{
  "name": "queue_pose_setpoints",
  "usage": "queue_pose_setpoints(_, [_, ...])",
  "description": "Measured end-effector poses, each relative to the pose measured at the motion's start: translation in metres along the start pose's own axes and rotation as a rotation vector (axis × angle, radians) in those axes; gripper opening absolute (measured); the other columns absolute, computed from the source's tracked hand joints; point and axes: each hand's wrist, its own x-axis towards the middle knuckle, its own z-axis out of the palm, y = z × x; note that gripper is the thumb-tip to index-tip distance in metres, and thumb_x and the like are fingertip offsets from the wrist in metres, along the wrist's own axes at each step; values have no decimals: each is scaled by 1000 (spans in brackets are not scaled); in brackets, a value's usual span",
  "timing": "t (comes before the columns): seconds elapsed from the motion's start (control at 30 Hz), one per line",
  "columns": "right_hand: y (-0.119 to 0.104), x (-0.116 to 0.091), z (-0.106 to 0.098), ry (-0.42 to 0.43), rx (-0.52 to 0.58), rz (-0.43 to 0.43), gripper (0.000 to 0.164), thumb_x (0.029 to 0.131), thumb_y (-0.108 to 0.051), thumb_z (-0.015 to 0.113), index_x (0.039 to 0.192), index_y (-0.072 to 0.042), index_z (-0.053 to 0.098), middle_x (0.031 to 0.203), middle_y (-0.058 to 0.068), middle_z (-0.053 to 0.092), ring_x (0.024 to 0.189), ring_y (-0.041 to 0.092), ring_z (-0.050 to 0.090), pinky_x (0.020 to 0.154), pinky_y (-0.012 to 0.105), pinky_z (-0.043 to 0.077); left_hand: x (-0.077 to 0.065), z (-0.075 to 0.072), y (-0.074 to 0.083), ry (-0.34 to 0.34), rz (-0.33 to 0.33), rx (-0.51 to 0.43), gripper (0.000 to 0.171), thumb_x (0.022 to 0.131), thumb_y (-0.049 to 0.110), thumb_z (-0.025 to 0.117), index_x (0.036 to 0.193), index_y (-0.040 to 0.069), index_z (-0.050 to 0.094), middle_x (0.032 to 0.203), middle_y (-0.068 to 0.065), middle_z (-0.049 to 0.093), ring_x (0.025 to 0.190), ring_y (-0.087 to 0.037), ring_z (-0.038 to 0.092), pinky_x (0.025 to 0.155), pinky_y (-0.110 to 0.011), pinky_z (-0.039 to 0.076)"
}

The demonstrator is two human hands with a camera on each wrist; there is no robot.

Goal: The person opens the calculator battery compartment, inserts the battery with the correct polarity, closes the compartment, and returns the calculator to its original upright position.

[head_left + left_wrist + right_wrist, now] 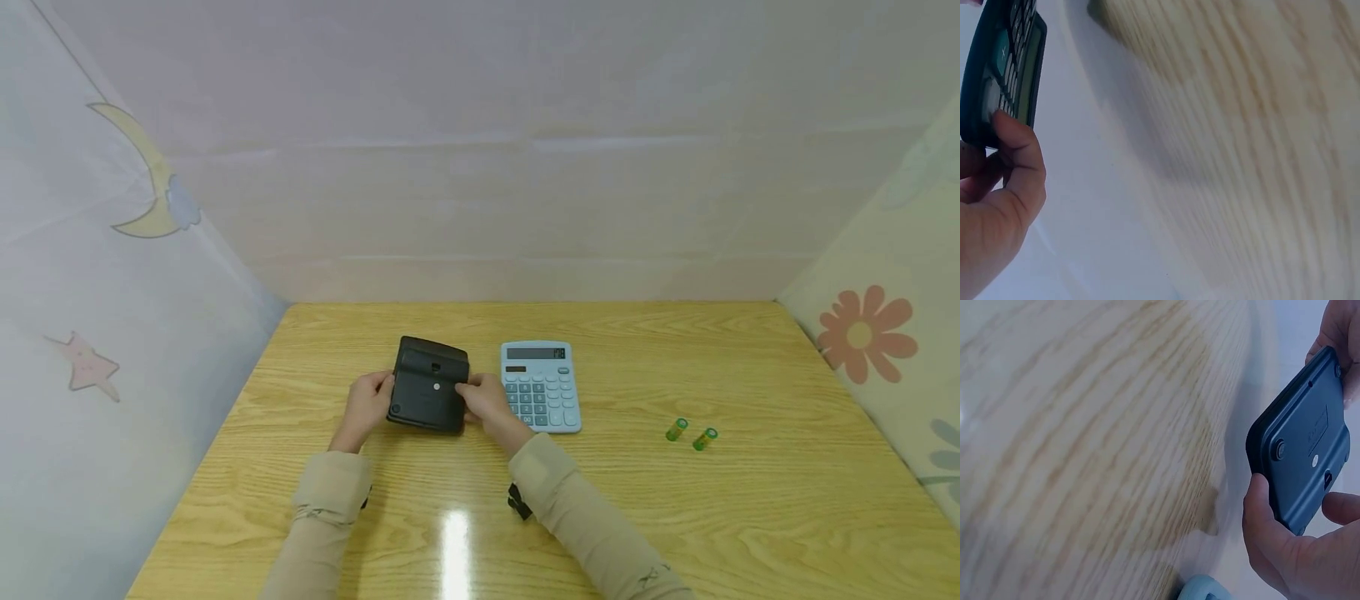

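Black calculator [426,402], one, tilts above the worktop [637,517]; fingers [1022,140] of the left hand [366,408] and right hand [489,405] pinch its opposite sides. Rightward lie one light-blue calculator [542,390] and two green batteries [677,430].

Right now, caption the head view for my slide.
Both hands hold a dark calculator, back showing, beside a light-blue calculator, with two green batteries farther right.
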Motion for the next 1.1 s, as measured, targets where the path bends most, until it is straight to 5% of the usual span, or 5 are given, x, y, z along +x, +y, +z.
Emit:
queue_pose_setpoints(0.27, [-2, -3, 1, 45, -57, -37, 41, 88, -9, 56, 126, 5, 48, 122, 20, 50, 101, 31, 55, 70, 38, 51, 4, 10, -1, 44, 46, 85, 27, 94, 2, 43, 111, -14, 57, 109, -30, 57, 104, -39, 54, 82, -46, 46])
queue_pose_setpoints(0.7, [-2, 0, 0, 91, -205, -126, 41, 84, -4, 58, 122, 11, 50, 116, 22, 54, 107, 31, 52, 86, 41, 45, 4, 18, 7, 35, 50, 245, 24, 91, -3, 43, 105, -14, 60, 99, -29, 61, 84, -34, 60, 69, -42, 49])
queue_pose_setpoints(0.97, [9, 11, -1, 80, -266, -161, 44, 85, -7, 58, 125, 9, 48, 120, 23, 52, 108, 32, 52, 83, 39, 46, 3, 20, 8, 5, 30, 213, 28, 91, -2, 41, 110, -17, 55, 107, -32, 57, 98, -39, 57, 78, -46, 47])
queue_pose_setpoints(1.1, [1, -1, -5, 56, -237, -146, 43, 86, -5, 56, 126, 9, 47, 122, 24, 51, 110, 34, 50, 86, 42, 45, 5, 23, 7, -26, 25, 223, 24, 91, 0, 44, 102, -14, 59, 94, -28, 61, 77, -31, 58, 64, -39, 48])
